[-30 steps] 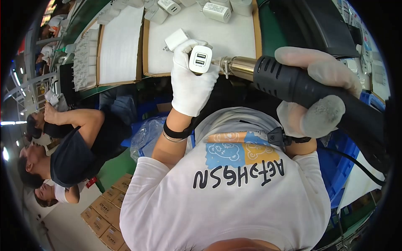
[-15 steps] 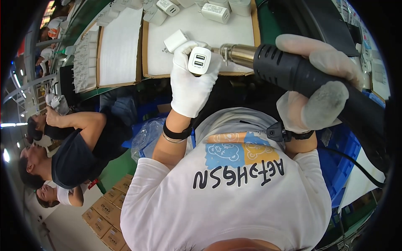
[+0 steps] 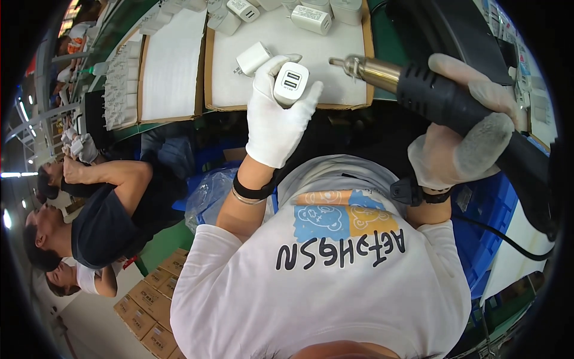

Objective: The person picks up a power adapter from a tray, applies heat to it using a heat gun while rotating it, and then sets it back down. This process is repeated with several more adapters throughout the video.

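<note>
Above the near part of a shallow brown cardboard tray with a white lining (image 3: 230,94), the person's white-gloved left hand (image 3: 275,131) has its grip around a white, rounded, blocky charger (image 3: 292,93) with 2 ports facing up. Right of the tray, the gloved right hand (image 3: 479,143) wraps its grip around a black, tubular heat gun (image 3: 427,96), whose metal nozzle (image 3: 378,72) reaches over the tray's right side, apart from the charger. 1 white, blocky plug (image 3: 254,58) lies on the tray's left half; more white plugs (image 3: 310,19) crowd its far end. Another white-lined cardboard tray (image 3: 170,72) sits just left of the tray on the green worktop (image 3: 384,48).
</note>
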The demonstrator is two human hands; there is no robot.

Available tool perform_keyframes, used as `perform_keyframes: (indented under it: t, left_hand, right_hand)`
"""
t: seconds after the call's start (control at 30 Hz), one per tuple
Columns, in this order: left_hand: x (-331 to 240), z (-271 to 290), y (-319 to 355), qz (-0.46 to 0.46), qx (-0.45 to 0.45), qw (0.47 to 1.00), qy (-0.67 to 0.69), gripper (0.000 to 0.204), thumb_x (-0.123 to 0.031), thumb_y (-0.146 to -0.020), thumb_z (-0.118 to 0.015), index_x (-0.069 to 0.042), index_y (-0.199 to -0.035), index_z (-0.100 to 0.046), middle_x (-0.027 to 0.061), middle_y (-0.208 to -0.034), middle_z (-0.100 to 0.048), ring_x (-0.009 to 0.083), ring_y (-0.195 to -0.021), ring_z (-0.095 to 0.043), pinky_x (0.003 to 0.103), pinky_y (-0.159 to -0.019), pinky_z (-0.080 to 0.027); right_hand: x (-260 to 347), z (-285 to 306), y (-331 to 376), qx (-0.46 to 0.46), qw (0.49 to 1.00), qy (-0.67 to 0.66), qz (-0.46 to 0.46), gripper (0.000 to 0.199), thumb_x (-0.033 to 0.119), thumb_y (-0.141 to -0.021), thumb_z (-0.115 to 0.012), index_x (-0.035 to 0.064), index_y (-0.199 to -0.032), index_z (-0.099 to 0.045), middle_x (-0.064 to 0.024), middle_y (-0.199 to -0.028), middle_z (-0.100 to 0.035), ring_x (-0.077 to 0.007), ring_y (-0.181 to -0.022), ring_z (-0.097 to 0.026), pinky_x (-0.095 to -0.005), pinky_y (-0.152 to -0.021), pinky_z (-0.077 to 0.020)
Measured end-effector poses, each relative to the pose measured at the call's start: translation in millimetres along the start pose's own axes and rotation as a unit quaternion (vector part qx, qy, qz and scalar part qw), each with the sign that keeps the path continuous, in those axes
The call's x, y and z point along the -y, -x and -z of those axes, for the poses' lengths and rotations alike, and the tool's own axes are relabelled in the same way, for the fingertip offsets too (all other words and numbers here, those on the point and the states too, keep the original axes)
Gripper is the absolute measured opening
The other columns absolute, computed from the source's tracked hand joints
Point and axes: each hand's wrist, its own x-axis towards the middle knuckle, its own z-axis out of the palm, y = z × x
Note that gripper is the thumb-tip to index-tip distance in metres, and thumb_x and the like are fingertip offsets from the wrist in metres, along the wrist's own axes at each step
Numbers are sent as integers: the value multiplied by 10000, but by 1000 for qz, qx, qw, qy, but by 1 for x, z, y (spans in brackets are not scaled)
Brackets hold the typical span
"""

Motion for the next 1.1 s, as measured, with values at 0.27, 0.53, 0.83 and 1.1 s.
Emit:
perform_keyframes:
  t: [0.27,0.53,0.83,1.1]
  left_hand:
    - [5,4,-7,-90,-1,991,-95,500,-38,-719,-714,-61,-1149,-458,48,-958,-522,115,-809,-523,244,-714,-467]
    - [6,5,-1,-61,-34,993,-100,496,-5,-702,-696,-60,-1125,-444,60,-982,-514,139,-828,-526,259,-734,-466]
    - [0,3,-1,-61,-22,990,-125,500,49,-692,-668,-61,-1124,-440,61,-982,-519,134,-839,-530,263,-745,-471]
    - [1,0,-2,-120,-21,977,-177,536,38,-676,-706,-59,-1131,-439,67,-992,-526,140,-856,-535,267,-756,-470]
  right_hand:
    - [7,3,2,5,1000,-10,3,371,391,-956,-381,37,-980,-487,-206,-782,-646,-184,-605,-613,-252,-563,-518]
    - [14,-1,10,50,997,-54,9,345,370,-947,-415,35,-998,-484,-207,-806,-644,-182,-609,-612,-248,-563,-520]
    - [19,0,13,56,996,-62,7,323,346,-936,-453,34,-1019,-480,-209,-832,-640,-180,-614,-612,-242,-562,-522]
    - [18,0,10,46,997,-62,9,312,324,-927,-487,33,-1037,-477,-210,-856,-637,-178,-618,-612,-238,-562,-525]
